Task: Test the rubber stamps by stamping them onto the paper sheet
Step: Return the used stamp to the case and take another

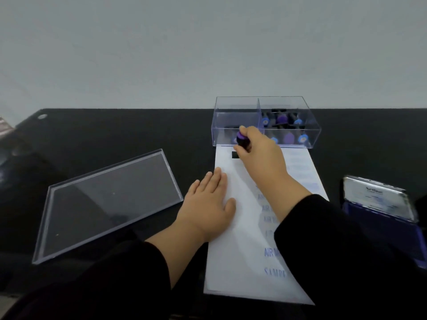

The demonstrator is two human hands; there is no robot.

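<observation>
Clear plastic lid (111, 204) lying flat on black table (115, 130), plain grey wall (208, 47) behind

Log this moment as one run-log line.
right hand: grips stamp at paper sheet top | left hand: flat on sheet | ink pad: open

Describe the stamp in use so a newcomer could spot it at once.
Find the white paper sheet on the black table. At its far end, before the clear box, the right hand grips a black stamp with a purple knob. The other stamps all sit inside the box.
</observation>
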